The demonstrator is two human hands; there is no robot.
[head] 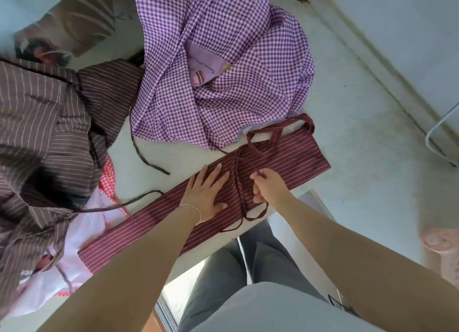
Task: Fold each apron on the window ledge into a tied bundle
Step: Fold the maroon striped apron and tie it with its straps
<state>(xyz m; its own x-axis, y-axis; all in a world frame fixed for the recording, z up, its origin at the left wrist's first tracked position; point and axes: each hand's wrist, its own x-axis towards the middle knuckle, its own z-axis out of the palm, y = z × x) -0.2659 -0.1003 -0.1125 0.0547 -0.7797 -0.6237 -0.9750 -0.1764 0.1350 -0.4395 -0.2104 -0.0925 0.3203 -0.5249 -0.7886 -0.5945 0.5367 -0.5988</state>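
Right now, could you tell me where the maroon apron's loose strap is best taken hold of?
Pinch the strap loop that hangs past the ledge's near edge, coming from the right. It lies free of the folded maroon apron, while the left hand pins the cloth flat and the right hand already grips the strap just above.

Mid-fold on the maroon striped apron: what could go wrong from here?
The maroon apron is folded into a long strip overhanging the ledge edge, so it may slide off if the left hand lifts. Its ties dangle loose beside the right hand and could tangle. The purple gingham apron overlaps its far end.
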